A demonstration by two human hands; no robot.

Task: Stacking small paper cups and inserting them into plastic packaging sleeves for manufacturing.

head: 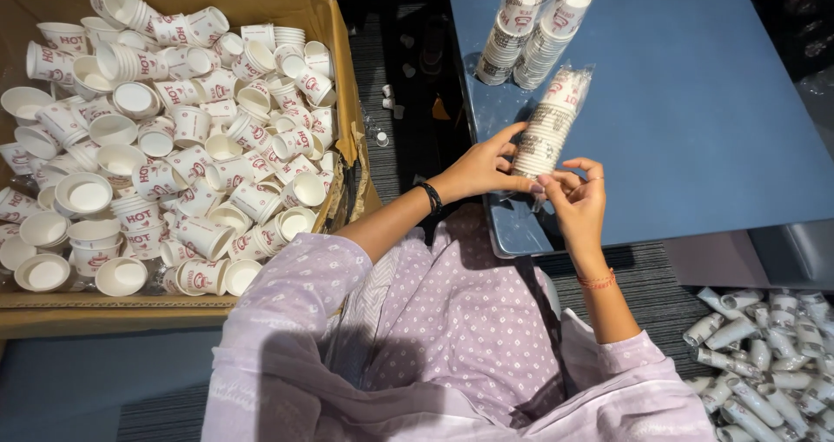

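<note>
A stack of white paper cups in a clear plastic sleeve (552, 121) lies on the blue table (695, 112), near its front left corner. My left hand (485, 166) grips the stack's near end, fingers wrapped around it. My right hand (577, 197) pinches the loose plastic at that same end. A black band sits on my left wrist, a red thread on my right.
Two more sleeved cup stacks (534, 29) lie at the table's far left. A large cardboard box (343, 86) full of loose white paper cups with red print stands on my left. A pile of sleeved stacks (764, 364) lies on the floor at lower right.
</note>
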